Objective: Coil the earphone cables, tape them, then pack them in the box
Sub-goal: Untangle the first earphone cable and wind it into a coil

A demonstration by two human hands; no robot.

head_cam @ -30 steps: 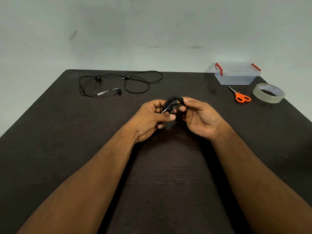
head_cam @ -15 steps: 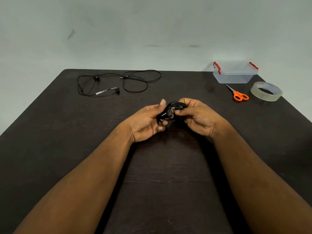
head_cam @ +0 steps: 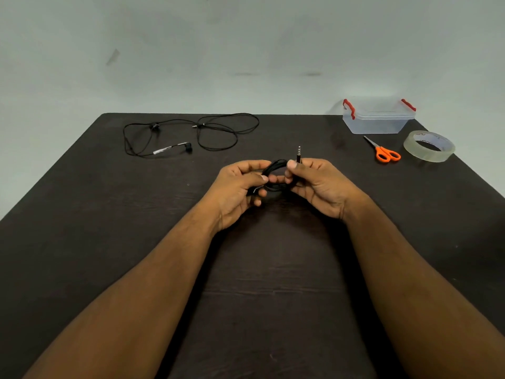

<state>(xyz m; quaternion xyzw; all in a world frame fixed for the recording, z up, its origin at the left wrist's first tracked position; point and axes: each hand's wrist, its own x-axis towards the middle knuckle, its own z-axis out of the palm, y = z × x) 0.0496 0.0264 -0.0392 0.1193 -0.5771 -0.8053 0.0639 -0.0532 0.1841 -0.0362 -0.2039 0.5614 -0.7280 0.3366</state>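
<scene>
Two sets of black wired earphones here. One is bunched into a small coil of cable (head_cam: 276,175) held up between both hands over the middle of the dark wood-grain table (head_cam: 109,242). The left hand (head_cam: 240,187) has its thumb and curled fingers pinching the left side of the coil, and the right hand (head_cam: 317,184) pinches the right side between thumb and forefinger, with the metal audio jack (head_cam: 299,154) sticking straight up just above its fingers. So both hands are closed tight on the same coil, nothing loose about the grip.

The second earphone set (head_cam: 191,132) lies uncoiled in loose loops at the far left of the table, well apart from the hands. One black earbud (head_cam: 188,148) sits at the end of a silvery stem, and there's a small inline piece further back on the wire.

Far right corner: one clear plastic box (head_cam: 378,120) with its lid on and two red clip latches, one at each end. Just in front of it is one pair of orange-handled scissors (head_cam: 384,151), blades shut and pointing back left. Right beside those is one roll of clear tape (head_cam: 429,146) lying flat. There's some printing on the inside of the tape's core, but it's too small and blurry to read. No readable brand anywhere else either.
</scene>
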